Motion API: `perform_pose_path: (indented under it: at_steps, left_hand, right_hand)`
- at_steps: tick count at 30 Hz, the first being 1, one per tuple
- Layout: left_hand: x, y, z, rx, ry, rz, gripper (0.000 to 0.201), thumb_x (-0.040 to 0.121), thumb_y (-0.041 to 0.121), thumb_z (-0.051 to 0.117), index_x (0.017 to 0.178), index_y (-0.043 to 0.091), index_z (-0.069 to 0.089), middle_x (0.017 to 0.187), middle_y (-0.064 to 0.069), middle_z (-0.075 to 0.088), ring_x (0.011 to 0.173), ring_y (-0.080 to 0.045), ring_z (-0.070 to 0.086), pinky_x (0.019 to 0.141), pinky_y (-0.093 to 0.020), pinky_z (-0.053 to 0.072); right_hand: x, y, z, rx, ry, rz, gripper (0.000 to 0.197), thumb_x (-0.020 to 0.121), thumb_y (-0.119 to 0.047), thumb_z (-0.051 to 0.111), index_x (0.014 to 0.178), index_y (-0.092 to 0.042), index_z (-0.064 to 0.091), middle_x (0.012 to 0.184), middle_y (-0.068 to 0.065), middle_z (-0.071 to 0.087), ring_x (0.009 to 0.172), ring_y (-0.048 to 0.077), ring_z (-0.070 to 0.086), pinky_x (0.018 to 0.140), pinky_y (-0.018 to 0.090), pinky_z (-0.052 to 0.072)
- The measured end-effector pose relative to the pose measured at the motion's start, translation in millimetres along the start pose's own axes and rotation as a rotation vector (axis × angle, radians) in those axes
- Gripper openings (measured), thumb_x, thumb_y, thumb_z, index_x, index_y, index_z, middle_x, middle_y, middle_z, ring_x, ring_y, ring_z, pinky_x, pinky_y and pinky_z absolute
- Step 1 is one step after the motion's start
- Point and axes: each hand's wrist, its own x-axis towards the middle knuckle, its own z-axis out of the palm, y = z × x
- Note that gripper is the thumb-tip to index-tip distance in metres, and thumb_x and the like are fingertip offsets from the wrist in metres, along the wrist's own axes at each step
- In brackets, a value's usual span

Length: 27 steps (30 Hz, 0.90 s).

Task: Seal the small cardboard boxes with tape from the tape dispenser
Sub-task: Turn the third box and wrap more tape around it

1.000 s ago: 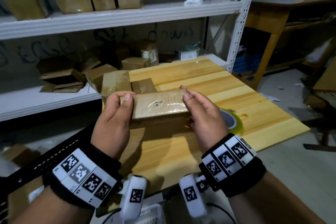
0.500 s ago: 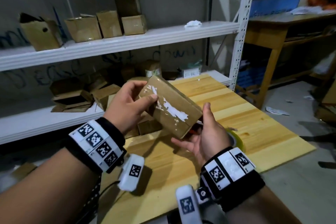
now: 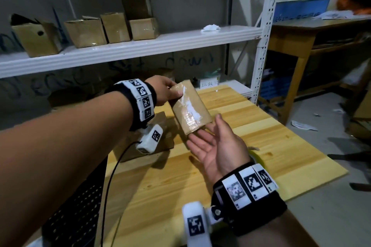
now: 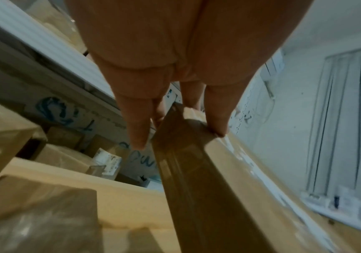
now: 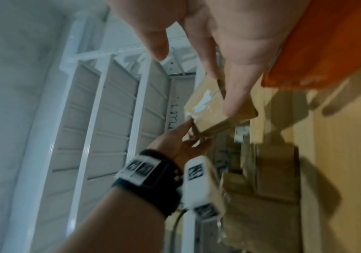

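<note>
A small cardboard box [image 3: 190, 109] wrapped in shiny clear tape hangs tilted above the wooden table [image 3: 261, 130]. My left hand [image 3: 170, 91] pinches its far end, thumb on top and fingers beneath, as the left wrist view [image 4: 175, 135] shows along the box [image 4: 196, 171]. My right hand [image 3: 212, 142] lies palm up with straight fingers at the box's near end, thumb beside its right edge; the right wrist view shows those fingers [image 5: 235, 95] against the box [image 5: 205, 111]. A sliver of the yellow-green tape roll [image 3: 256, 159] peeks out behind my right wrist.
More small boxes [image 3: 140, 146] sit on the table under my left forearm. The white shelf [image 3: 130, 50] behind carries several boxes [image 3: 114, 28], with more on the lower shelf. A wooden desk [image 3: 297, 46] stands to the right, beyond the white rack upright.
The box was lifted off the table, turned and carried forward by my left hand. My right hand released its grip and opened palm up beneath the near end.
</note>
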Motion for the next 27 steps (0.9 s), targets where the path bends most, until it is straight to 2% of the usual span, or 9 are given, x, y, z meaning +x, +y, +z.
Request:
perform_pose_path:
  at_steps: [3,4,7,9,10,13,18,22,27]
  left_hand:
    - [17.7,6.4,6.2,0.339,-0.017,0.01,0.042,0.093,0.045,0.072,0.126,0.019,0.071,0.117,-0.001,0.072,0.107,-0.022,0.065,0.094,-0.033,0.052]
    - [23.5,7.1,8.5,0.448,-0.032,-0.001,0.047,0.093,0.047,0.07,0.128,0.017,0.07,0.119,-0.003,0.071,0.109,-0.024,0.065,0.092,-0.034,0.051]
    - [38.7,5.6,18.5,0.634,-0.096,-0.066,0.066,0.094,0.058,0.062,0.14,0.011,0.061,0.14,-0.009,0.062,0.127,-0.028,0.058,0.107,-0.04,0.046]
    - [46.9,2.9,25.5,0.602,-0.128,-0.126,0.076,0.096,0.066,0.051,0.147,0.009,0.053,0.148,-0.011,0.055,0.136,-0.03,0.052,0.114,-0.043,0.04]
    - [49.6,1.2,29.3,0.574,-0.125,-0.14,0.079,0.097,0.068,0.046,0.15,0.009,0.048,0.151,-0.012,0.052,0.139,-0.031,0.049,0.116,-0.044,0.037]
    - [53.2,0.0,38.0,0.593,-0.124,-0.135,0.08,0.101,0.065,0.036,0.155,0.006,0.039,0.157,-0.016,0.046,0.143,-0.033,0.044,0.118,-0.044,0.034]
    - [45.3,1.9,46.2,0.767,-0.162,-0.186,0.082,0.102,0.065,0.035,0.156,0.004,0.035,0.161,-0.017,0.039,0.147,-0.032,0.039,0.116,-0.041,0.032]
    - [46.3,-5.6,50.6,0.844,-0.235,-0.149,0.066,0.106,0.054,0.042,0.148,0.004,0.048,0.149,-0.015,0.053,0.135,-0.03,0.051,0.104,-0.036,0.04]
    - [45.1,-6.4,53.6,0.905,-0.229,-0.133,0.051,0.112,0.04,0.032,0.149,0.007,0.046,0.144,-0.013,0.056,0.132,-0.028,0.055,0.097,-0.033,0.043]
  right_hand:
    - [8.2,3.2,4.5,0.087,-0.026,0.057,0.083,0.094,-0.063,0.059,0.153,-0.005,0.044,0.148,0.032,0.053,0.133,0.044,0.058,0.112,0.058,0.048]
    - [11.2,4.6,5.1,0.098,-0.024,0.063,0.091,0.092,-0.067,0.058,0.157,-0.007,0.039,0.152,0.033,0.048,0.137,0.045,0.054,0.113,0.059,0.046]
    - [19.9,8.8,5.5,0.094,-0.024,0.083,0.11,0.081,-0.081,0.055,0.161,-0.008,0.033,0.161,0.033,0.035,0.145,0.047,0.044,0.116,0.061,0.041]
    - [23.0,10.5,6.3,0.084,-0.034,0.107,0.121,0.07,-0.087,0.052,0.161,-0.01,0.031,0.163,0.033,0.031,0.149,0.047,0.038,0.119,0.063,0.037]
    - [24.4,11.4,6.3,0.082,-0.041,0.116,0.122,0.07,-0.089,0.05,0.162,-0.011,0.03,0.164,0.033,0.029,0.151,0.047,0.035,0.12,0.064,0.034]
    - [28.7,14.7,8.3,0.073,-0.076,0.137,0.114,0.078,-0.09,0.043,0.163,-0.015,0.029,0.165,0.031,0.026,0.154,0.044,0.029,0.122,0.065,0.029]
    - [34.3,21.9,11.9,0.029,-0.119,0.182,0.114,0.079,-0.092,0.041,0.164,-0.016,0.029,0.167,0.028,0.024,0.158,0.041,0.022,0.124,0.065,0.024]
    - [37.2,26.0,11.7,0.018,-0.106,0.189,0.118,0.078,-0.094,0.041,0.165,-0.016,0.025,0.17,0.024,0.016,0.16,0.039,0.014,0.124,0.066,0.022]
    - [41.2,31.0,10.0,-0.001,-0.119,0.194,0.106,0.088,-0.088,0.034,0.162,-0.013,0.031,0.17,0.022,0.02,0.16,0.038,0.016,0.125,0.065,0.023]
